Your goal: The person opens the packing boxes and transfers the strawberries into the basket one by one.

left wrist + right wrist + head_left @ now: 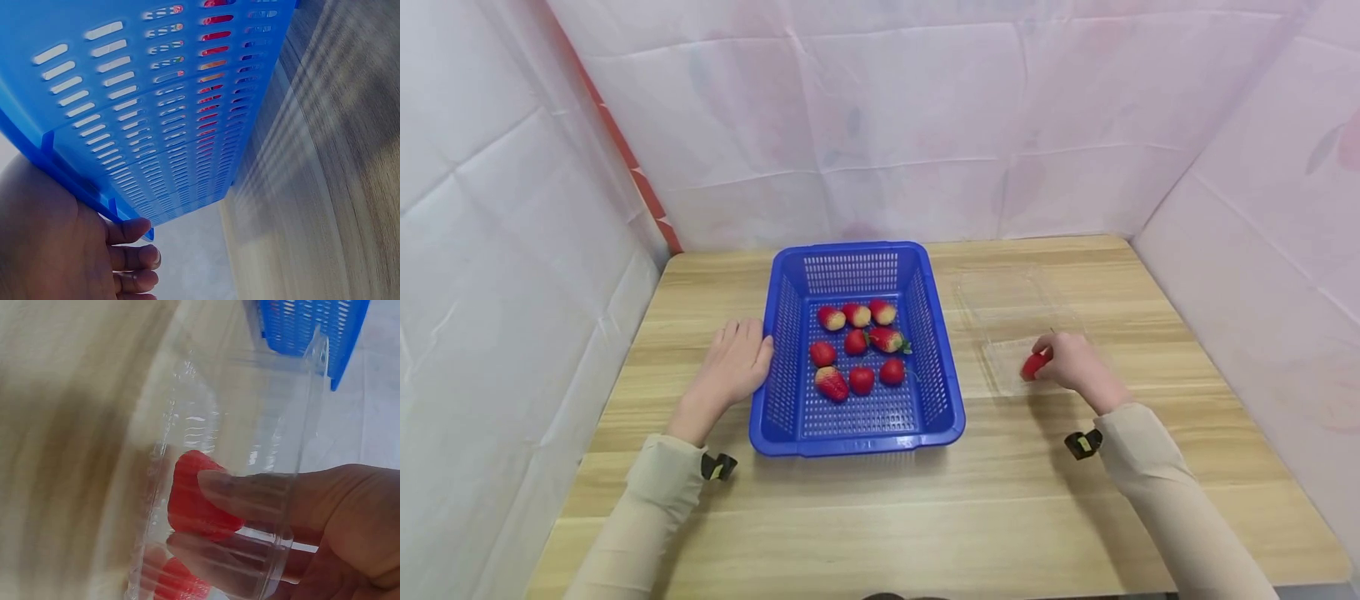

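In the head view, my right hand (1070,360) pinches a red strawberry (1036,365) between thumb and fingers, inside the near part of a clear plastic box (1000,367). The right wrist view shows the strawberry (195,497) through the box's transparent wall. Below it is another red patch; I cannot tell whether that is a second fruit or a reflection. My left hand (735,360) rests against the left rim of a blue plastic basket (857,446), fingers extended. Several strawberries (832,383) and round red fruits (862,380) lie spread over the basket's floor.
The box's clear lid part (1000,292) lies behind it on the wooden table (880,525). White patterned cloth (910,125) hangs along the back and both sides of the table. Basket and box stand apart, the basket to the left.
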`<action>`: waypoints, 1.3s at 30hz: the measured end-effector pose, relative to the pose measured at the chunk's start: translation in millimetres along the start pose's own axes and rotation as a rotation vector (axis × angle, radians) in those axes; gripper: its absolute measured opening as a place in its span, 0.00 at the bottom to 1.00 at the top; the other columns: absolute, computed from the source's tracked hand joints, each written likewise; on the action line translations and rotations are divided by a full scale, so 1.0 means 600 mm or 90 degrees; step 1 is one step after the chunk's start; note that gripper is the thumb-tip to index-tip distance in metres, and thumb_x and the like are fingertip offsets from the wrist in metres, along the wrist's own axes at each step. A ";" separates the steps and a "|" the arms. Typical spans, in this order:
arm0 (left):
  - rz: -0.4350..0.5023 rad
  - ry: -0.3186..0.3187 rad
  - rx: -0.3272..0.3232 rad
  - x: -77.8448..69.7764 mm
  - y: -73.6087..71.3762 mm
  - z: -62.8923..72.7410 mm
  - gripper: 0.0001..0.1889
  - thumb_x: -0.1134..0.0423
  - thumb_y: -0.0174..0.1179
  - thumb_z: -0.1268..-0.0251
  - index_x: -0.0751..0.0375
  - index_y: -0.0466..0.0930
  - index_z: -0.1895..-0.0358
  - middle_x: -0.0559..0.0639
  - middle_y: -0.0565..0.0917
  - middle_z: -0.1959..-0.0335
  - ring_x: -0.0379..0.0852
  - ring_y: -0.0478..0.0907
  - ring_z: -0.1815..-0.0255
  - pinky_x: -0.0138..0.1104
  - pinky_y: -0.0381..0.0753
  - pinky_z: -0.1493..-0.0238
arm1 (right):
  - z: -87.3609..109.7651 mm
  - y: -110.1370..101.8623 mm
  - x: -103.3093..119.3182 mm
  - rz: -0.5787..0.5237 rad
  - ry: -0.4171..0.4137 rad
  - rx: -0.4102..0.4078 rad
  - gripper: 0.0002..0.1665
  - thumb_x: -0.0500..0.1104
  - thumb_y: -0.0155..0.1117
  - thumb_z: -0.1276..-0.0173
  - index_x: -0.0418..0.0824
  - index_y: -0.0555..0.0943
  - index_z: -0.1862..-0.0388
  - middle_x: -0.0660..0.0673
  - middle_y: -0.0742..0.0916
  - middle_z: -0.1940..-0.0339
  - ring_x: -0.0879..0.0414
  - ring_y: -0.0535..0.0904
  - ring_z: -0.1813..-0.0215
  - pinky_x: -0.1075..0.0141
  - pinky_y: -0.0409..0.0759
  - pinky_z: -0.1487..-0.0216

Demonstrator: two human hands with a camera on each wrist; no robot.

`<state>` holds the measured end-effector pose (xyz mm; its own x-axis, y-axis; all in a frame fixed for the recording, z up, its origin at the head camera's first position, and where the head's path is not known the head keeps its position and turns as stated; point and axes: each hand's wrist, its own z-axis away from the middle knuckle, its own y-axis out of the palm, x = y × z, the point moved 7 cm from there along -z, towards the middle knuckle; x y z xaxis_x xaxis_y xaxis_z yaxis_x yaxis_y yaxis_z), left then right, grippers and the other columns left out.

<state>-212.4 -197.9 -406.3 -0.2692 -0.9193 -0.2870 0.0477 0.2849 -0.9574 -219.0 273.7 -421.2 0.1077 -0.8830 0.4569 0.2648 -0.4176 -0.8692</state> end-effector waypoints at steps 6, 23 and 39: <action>-0.005 0.001 -0.002 0.000 -0.002 0.000 0.16 0.56 0.35 0.22 0.67 0.66 0.53 0.58 0.69 0.62 0.57 0.63 0.58 0.47 0.62 0.56 | -0.003 -0.021 0.023 -0.021 -0.011 0.002 0.22 0.30 0.75 0.50 0.21 0.79 0.57 0.30 0.85 0.69 0.43 0.82 0.67 0.52 0.79 0.65; 0.001 -0.003 0.006 0.001 0.000 0.000 0.17 0.55 0.35 0.21 0.67 0.66 0.52 0.58 0.70 0.61 0.57 0.63 0.57 0.47 0.62 0.55 | -0.014 -0.006 0.100 -0.115 0.030 0.065 0.21 0.29 0.69 0.43 0.19 0.77 0.52 0.27 0.84 0.64 0.44 0.85 0.70 0.58 0.83 0.69; 0.012 -0.004 0.003 0.001 0.001 -0.001 0.17 0.55 0.34 0.21 0.66 0.66 0.52 0.58 0.69 0.62 0.57 0.63 0.57 0.47 0.62 0.55 | -0.025 -0.050 0.142 -0.075 0.026 -0.020 0.20 0.34 0.69 0.41 0.23 0.79 0.52 0.29 0.86 0.60 0.45 0.82 0.64 0.54 0.79 0.63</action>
<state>-212.9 -198.4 -406.9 -0.2616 -0.9157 -0.3050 0.0578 0.3006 -0.9520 -232.0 207.9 -359.2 0.0384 -0.8355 0.5481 0.2431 -0.5242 -0.8162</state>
